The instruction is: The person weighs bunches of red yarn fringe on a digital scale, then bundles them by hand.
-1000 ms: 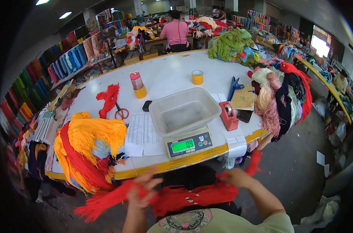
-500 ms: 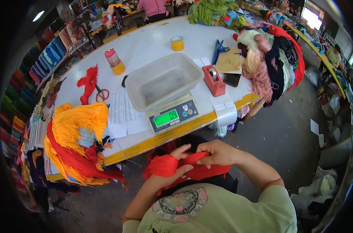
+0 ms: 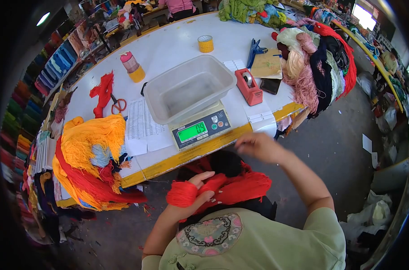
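Red yarn (image 3: 240, 186) lies bunched across my lap, and a rounded bundle of it sits around my left wrist. My left hand (image 3: 201, 186) is closed on the red yarn, thumb and fingers wrapped about a strand. Up and to the right, near the table's yellow edge, my right hand (image 3: 258, 146) is raised away from the yarn with its fingers bent together; whether a thin thread is between them is too small to tell. In front of me a scale (image 3: 200, 128) reads about 0.9 under a grey plastic tray (image 3: 188, 90).
On the white table (image 3: 168, 40) are a red tape dispenser (image 3: 249, 87), yellow tape roll (image 3: 205, 43), scissors (image 3: 119, 105), papers (image 3: 141, 121), a phone (image 3: 270, 85) and orange yarn (image 3: 92, 139). More yarn (image 3: 305, 67) hangs at right. A person in pink (image 3: 179, 5) is beyond.
My right hand has let go of the red yarn and moved up and right, toward the table edge. My left hand stays on the yarn.
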Demonstrator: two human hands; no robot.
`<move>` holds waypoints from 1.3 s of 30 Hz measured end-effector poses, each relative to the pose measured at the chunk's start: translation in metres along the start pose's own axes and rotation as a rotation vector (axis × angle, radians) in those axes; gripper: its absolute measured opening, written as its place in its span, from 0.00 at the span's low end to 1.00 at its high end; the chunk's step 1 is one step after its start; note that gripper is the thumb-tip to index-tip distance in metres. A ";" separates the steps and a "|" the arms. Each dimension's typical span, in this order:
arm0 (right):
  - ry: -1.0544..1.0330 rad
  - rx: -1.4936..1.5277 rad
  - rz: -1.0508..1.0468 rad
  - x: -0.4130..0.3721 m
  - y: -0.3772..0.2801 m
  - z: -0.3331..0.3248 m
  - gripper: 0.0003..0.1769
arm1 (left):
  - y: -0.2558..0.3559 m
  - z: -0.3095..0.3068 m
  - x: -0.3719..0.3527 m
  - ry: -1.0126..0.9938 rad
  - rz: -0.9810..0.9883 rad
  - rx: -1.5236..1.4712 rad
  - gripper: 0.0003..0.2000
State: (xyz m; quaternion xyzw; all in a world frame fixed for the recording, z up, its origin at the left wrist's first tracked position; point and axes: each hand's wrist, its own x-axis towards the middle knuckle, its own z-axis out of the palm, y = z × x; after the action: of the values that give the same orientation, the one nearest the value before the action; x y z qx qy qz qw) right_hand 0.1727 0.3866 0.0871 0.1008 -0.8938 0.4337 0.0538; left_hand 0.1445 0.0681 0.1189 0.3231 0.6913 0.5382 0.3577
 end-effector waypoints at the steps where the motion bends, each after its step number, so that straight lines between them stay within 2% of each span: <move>1: 0.130 -0.254 0.136 0.007 0.017 -0.017 0.09 | 0.000 -0.001 -0.004 0.016 0.018 -0.069 0.27; 2: 0.283 -0.470 0.118 0.013 0.039 -0.028 0.12 | 0.001 -0.002 -0.007 0.033 0.039 -0.137 0.26; 6: 0.160 -0.679 0.000 0.029 0.077 -0.044 0.16 | 0.014 0.002 -0.008 0.018 -0.010 -0.283 0.24; 13: 0.190 -0.611 0.100 0.028 0.084 -0.038 0.10 | 0.009 0.002 -0.004 0.106 -0.041 -0.265 0.25; 16: 0.326 -0.623 0.015 0.019 0.076 -0.030 0.09 | 0.006 -0.002 -0.002 0.163 -0.025 -0.301 0.28; 17: 0.415 -0.537 0.019 0.018 0.069 -0.023 0.09 | 0.005 -0.005 -0.002 0.197 -0.008 -0.324 0.29; 19: 0.562 -0.343 0.029 0.017 0.024 -0.004 0.10 | 0.006 -0.005 0.006 0.196 0.145 -0.315 0.32; 21: 0.290 0.715 0.252 0.014 -0.040 0.016 0.09 | 0.007 -0.004 0.014 0.171 0.253 -0.298 0.35; 23: 0.045 1.195 0.287 0.008 -0.082 0.031 0.06 | 0.008 -0.003 0.022 0.099 0.341 -0.267 0.36; 24: 0.009 1.201 0.264 0.010 -0.098 0.040 0.04 | 0.009 -0.001 0.022 0.114 0.313 -0.257 0.36; 27: -0.026 1.065 0.215 0.018 -0.101 0.063 0.07 | 0.016 0.001 0.020 0.145 0.183 -0.263 0.36; 30: -0.084 0.941 0.141 0.026 -0.093 0.075 0.10 | 0.010 -0.003 0.015 0.186 0.165 -0.240 0.37; 32: -0.108 0.794 0.040 0.029 -0.090 0.080 0.12 | 0.010 -0.004 0.012 0.225 0.246 -0.209 0.36; 33: -0.181 0.850 0.158 0.028 -0.103 0.073 0.14 | 0.009 -0.005 0.011 0.241 0.287 -0.192 0.35; 36: -0.197 0.531 0.049 0.029 -0.096 0.068 0.16 | 0.005 -0.010 0.009 0.276 0.238 0.198 0.34; 37: -0.161 0.457 0.075 0.029 -0.102 0.063 0.17 | 0.000 -0.006 0.017 0.313 0.345 0.188 0.27; 39: -0.056 0.472 0.058 0.026 -0.104 0.067 0.18 | -0.012 -0.005 0.017 0.417 0.433 0.336 0.21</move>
State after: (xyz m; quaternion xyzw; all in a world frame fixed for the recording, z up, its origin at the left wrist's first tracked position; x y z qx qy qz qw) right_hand 0.1709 0.2678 0.1305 0.0969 -0.7713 0.6290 -0.0085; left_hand 0.1303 0.0776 0.1056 0.3998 0.7439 0.5348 0.0280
